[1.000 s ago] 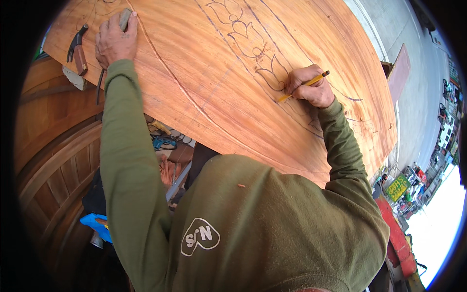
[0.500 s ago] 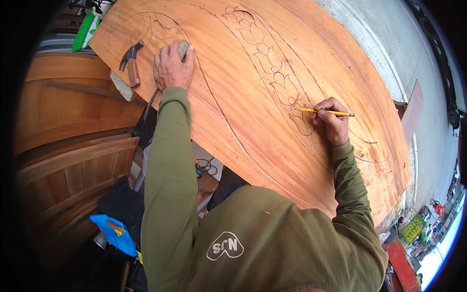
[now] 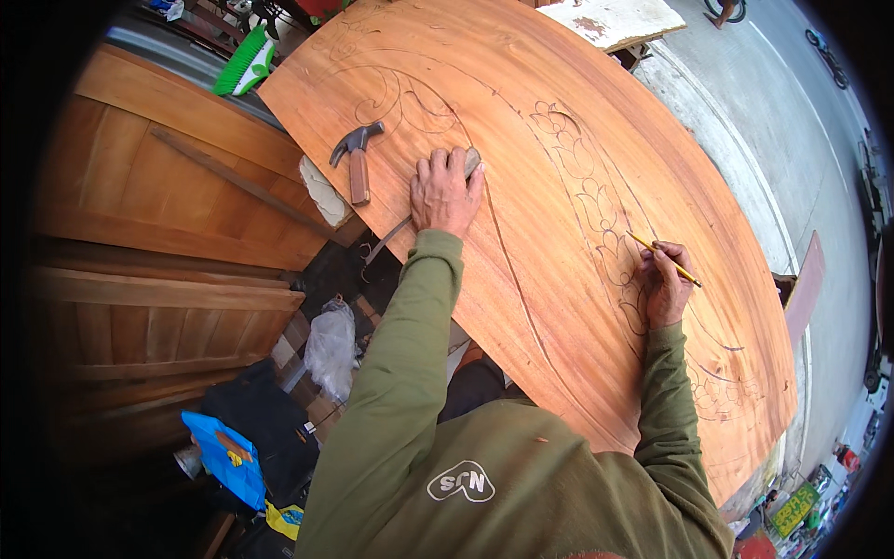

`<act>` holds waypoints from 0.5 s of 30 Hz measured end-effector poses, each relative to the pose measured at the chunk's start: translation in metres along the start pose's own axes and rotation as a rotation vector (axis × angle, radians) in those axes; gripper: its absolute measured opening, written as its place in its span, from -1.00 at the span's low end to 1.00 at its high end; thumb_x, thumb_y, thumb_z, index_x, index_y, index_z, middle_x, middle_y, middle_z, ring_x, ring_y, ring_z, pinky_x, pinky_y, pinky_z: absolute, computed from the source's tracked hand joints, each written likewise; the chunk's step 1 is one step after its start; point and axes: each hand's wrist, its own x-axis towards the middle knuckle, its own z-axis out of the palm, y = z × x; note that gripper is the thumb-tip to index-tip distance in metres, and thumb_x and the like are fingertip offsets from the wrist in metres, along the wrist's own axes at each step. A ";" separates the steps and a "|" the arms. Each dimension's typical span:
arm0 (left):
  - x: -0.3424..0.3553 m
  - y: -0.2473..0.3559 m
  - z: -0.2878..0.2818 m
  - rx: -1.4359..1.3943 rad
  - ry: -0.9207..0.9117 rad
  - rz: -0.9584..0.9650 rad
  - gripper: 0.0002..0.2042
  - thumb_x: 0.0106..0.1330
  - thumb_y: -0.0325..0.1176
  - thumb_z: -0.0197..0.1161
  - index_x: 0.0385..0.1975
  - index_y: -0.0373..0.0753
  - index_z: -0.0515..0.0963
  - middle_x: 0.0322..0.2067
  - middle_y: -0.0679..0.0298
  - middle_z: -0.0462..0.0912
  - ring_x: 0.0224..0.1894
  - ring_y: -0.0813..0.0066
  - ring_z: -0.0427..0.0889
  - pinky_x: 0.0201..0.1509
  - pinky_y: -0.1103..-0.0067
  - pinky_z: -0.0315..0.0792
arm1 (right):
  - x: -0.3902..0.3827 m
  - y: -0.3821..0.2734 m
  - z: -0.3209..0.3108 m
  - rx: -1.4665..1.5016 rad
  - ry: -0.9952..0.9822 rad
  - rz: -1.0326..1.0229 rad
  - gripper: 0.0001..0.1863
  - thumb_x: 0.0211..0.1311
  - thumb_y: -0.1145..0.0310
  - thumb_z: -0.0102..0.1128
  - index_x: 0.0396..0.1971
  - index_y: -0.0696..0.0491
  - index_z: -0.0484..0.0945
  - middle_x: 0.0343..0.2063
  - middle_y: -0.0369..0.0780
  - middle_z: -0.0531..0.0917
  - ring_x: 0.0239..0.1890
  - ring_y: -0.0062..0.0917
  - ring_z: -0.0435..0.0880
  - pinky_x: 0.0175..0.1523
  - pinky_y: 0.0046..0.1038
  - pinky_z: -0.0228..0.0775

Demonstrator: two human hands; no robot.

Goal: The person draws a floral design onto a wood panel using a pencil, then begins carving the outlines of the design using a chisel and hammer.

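My right hand rests on a large, curved wooden board. It is closed round a yellow pencil, whose tip is beside a drawn band of leaves and petals. Further left, my left hand lies on the board, fingers bent over something with a rounded grey-brown end. Most of that thing is hidden. A dark narrow strip shows at the hand's other side; I cannot tell whether it is the same piece. A claw hammer with a brown handle lies left of this hand.
Panelled wooden doors stand at the left. A green brush is beyond the board's far left corner. Below the board's left edge are a clear plastic bag and a blue bag. Grey pavement runs along the right.
The view has shifted, so the board, hammer and left hand appear further right and lower. The pencil now slants differently, its tip nearer the band's right-hand line. Both hands keep their hold.
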 end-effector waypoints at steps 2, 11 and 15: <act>-0.003 -0.002 -0.003 -0.023 -0.009 0.011 -0.67 0.36 -0.07 0.34 -0.01 -0.10 0.59 -0.12 0.20 0.58 -0.05 0.09 0.55 0.02 0.22 0.49 | -0.002 0.002 0.004 -0.041 0.039 -0.043 -0.80 0.46 0.42 0.19 -0.05 0.19 0.62 -0.25 -0.17 0.76 -0.28 -0.62 0.68 -0.14 -0.57 0.55; -0.012 -0.003 -0.004 -0.293 -0.057 0.325 -0.61 0.27 -0.07 0.43 -0.01 -0.11 0.58 -0.17 0.25 0.55 -0.13 0.19 0.52 -0.04 0.27 0.47 | -0.001 0.001 0.018 -0.095 0.150 -0.101 -0.64 0.60 0.35 0.06 0.22 0.23 0.52 0.04 -0.13 0.67 -0.17 -0.64 0.62 -0.07 -0.58 0.52; -0.015 -0.009 -0.004 -0.308 0.021 0.308 -0.57 0.23 -0.01 0.45 -0.04 -0.12 0.58 -0.20 0.24 0.54 -0.13 0.19 0.50 -0.02 0.26 0.42 | 0.000 0.000 0.026 -0.092 0.152 -0.083 -0.63 0.60 0.34 0.07 0.23 0.23 0.51 0.04 -0.13 0.66 -0.23 -0.64 0.62 -0.10 -0.58 0.52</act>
